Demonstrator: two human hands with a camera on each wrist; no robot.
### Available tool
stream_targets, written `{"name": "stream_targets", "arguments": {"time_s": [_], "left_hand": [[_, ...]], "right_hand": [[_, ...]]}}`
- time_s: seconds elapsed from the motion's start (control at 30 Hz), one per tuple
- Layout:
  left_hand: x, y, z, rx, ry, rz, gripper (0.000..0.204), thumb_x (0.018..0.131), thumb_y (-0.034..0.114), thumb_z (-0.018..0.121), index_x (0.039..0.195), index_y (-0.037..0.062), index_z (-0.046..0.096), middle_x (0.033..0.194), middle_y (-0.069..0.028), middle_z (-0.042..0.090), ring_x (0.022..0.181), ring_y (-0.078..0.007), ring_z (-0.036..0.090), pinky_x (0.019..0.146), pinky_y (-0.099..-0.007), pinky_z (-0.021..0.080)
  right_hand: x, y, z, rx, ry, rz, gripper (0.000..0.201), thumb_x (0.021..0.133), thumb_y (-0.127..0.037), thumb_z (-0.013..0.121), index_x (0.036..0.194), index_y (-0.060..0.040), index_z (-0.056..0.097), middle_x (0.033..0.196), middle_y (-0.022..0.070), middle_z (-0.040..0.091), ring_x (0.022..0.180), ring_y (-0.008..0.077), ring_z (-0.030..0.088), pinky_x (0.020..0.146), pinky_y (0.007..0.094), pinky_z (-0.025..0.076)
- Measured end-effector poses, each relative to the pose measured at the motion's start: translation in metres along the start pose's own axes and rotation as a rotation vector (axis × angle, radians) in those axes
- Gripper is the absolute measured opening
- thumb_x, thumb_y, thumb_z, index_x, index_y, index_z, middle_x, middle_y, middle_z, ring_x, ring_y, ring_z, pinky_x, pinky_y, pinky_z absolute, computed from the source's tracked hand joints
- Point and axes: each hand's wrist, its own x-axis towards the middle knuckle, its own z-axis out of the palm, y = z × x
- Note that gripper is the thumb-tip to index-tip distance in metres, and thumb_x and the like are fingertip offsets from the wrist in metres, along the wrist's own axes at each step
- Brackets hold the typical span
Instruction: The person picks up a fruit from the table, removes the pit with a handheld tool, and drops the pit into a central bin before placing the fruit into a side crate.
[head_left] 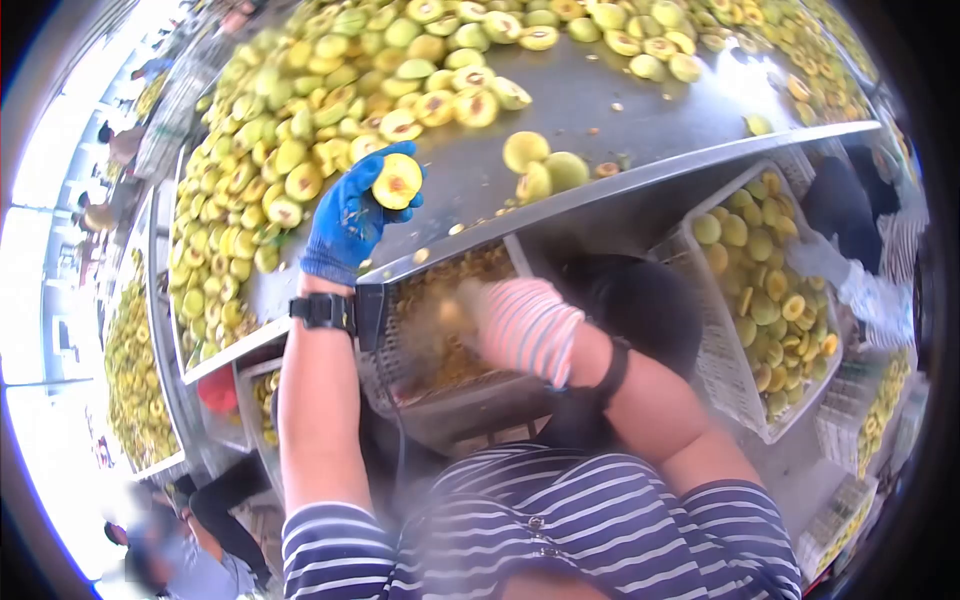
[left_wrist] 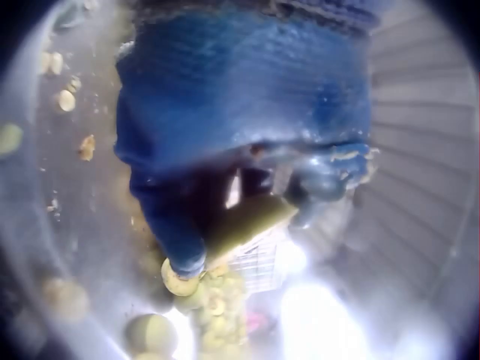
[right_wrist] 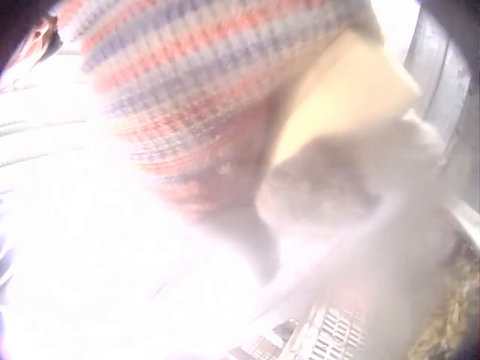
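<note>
Fruit half [head_left: 398, 182]: grasped in yr L hand [head_left: 352, 215], above the surface [head_left: 660, 120], inside near edge, L of ctr. Yr R hand [head_left: 525, 325] blurred over scrap crate [head_left: 518, 257]; grip: can't tell. Risk (judged): may slip if yr hold loosens; sideways sweep could knock loose halves [head_left: 567, 171] off near edge. Fruit pile [head_left: 290, 152] crowds far + L edges, prob. limits reach.

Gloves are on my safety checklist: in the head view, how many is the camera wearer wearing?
2: a blue glove on the left hand, which holds a cut stone fruit, and a striped glove on the right hand, blurred at its fingers. Neither is hidden.
</note>
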Motion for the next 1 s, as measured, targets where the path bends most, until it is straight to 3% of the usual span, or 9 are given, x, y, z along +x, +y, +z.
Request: {"name": "stream_targets", "arguments": {"time_s": [0.07, 0.23, 0.3, 0.47, 0.57, 0.67, 0.77, 0.87, 1.0], "left_hand": [[-0.037, 0.002, -0.004, -0.166, 0.050, 0.077, 0.049, 0.098, 0.036, 0.052, 0.133, 0.0018, 0.054, 0.114, -0.0148, 0.067, 0.083, -0.0170, 0.067, 0.067, -0.0267, 0.055], [-0.093, -0.002, 0.040, 0.643, 0.218, 0.542, 0.048, 0.102, 0.037, 0.041, 0.129, -0.0001, 0.056, 0.109, -0.0154, 0.068, 0.094, -0.0196, 0.067, 0.082, -0.0297, 0.055], [-0.099, -0.013, 0.037, 0.170, 0.177, 0.401, 0.045, 0.103, 0.032, 0.040, 0.128, -0.0009, 0.056, 0.106, -0.0152, 0.069, 0.096, -0.0204, 0.067, 0.087, -0.0311, 0.054], [-0.105, -0.021, 0.031, 0.251, 0.276, 0.515, 0.041, 0.102, 0.029, 0.042, 0.120, -0.0033, 0.060, 0.105, -0.0153, 0.068, 0.093, -0.0211, 0.067, 0.086, -0.0329, 0.054], [-0.104, -0.022, 0.031, 0.157, 0.350, 0.500, 0.040, 0.102, 0.029, 0.043, 0.116, -0.0040, 0.062, 0.105, -0.0157, 0.068, 0.092, -0.0213, 0.067, 0.085, -0.0338, 0.054], [-0.100, -0.023, 0.029, 0.141, 0.374, 0.478, 0.042, 0.103, 0.029, 0.040, 0.116, -0.0054, 0.062, 0.106, -0.0174, 0.068, 0.092, -0.0229, 0.068, 0.085, -0.0351, 0.054], [-0.094, -0.027, 0.021, 0.108, 0.203, 0.487, 0.048, 0.104, 0.033, 0.037, 0.117, -0.0064, 0.061, 0.108, -0.0180, 0.067, 0.093, -0.0247, 0.068, 0.085, -0.0357, 0.054], [-0.092, -0.032, 0.028, -0.140, 0.126, 0.400, 0.052, 0.105, 0.037, 0.036, 0.118, -0.0068, 0.059, 0.108, -0.0185, 0.067, 0.093, -0.0266, 0.068, 0.085, -0.0366, 0.055], [-0.094, -0.032, 0.041, -0.218, 0.132, 0.385, 0.052, 0.105, 0.039, 0.036, 0.120, -0.0064, 0.057, 0.111, -0.0183, 0.066, 0.093, -0.0279, 0.068, 0.085, -0.0379, 0.056]], "right_hand": [[0.009, -0.006, 0.002, 0.178, 0.181, 0.036, 0.034, 0.085, -0.027, 0.064, 0.111, -0.0049, 0.060, 0.087, 0.0213, 0.069, 0.085, 0.0417, 0.066, 0.074, 0.0477, 0.052], [0.031, -0.027, 0.019, 0.271, 0.351, -0.065, 0.031, 0.084, -0.026, 0.066, 0.107, -0.0047, 0.060, 0.086, 0.0207, 0.068, 0.084, 0.0417, 0.066, 0.073, 0.0477, 0.052], [0.039, -0.033, 0.025, 0.214, 0.343, -0.041, 0.029, 0.084, -0.024, 0.065, 0.106, -0.0043, 0.059, 0.086, 0.0206, 0.068, 0.085, 0.0415, 0.066, 0.072, 0.0477, 0.052], [0.047, -0.054, 0.019, 0.086, 0.242, 0.037, 0.024, 0.085, -0.019, 0.062, 0.103, -0.0037, 0.060, 0.088, 0.0210, 0.068, 0.086, 0.0411, 0.065, 0.071, 0.0478, 0.052], [0.072, -0.036, 0.056, 0.308, 0.319, -0.274, 0.020, 0.085, -0.017, 0.062, 0.098, -0.0027, 0.063, 0.089, 0.0215, 0.068, 0.084, 0.0419, 0.064, 0.072, 0.0479, 0.052], [0.070, -0.033, 0.056, 0.582, 0.202, -0.442, 0.016, 0.086, -0.018, 0.063, 0.093, -0.0033, 0.065, 0.081, 0.0160, 0.068, 0.071, 0.0334, 0.065, 0.064, 0.0413, 0.051], [0.046, -0.040, 0.019, 1.042, -0.361, -0.011, 0.017, 0.084, -0.021, 0.068, 0.090, -0.0043, 0.065, 0.071, 0.0076, 0.063, 0.059, 0.0190, 0.060, 0.055, 0.0314, 0.046], [0.044, -0.027, 0.030, 1.419, -0.481, 0.033, 0.021, 0.076, -0.022, 0.074, 0.085, -0.0059, 0.063, 0.060, -0.0012, 0.054, 0.051, 0.0096, 0.053, 0.046, 0.0227, 0.039], [0.037, -0.022, 0.021, 1.398, -0.562, -0.074, 0.022, 0.072, -0.021, 0.076, 0.083, -0.0058, 0.064, 0.061, -0.0009, 0.054, 0.049, 0.0106, 0.052, 0.045, 0.0225, 0.038]]}}
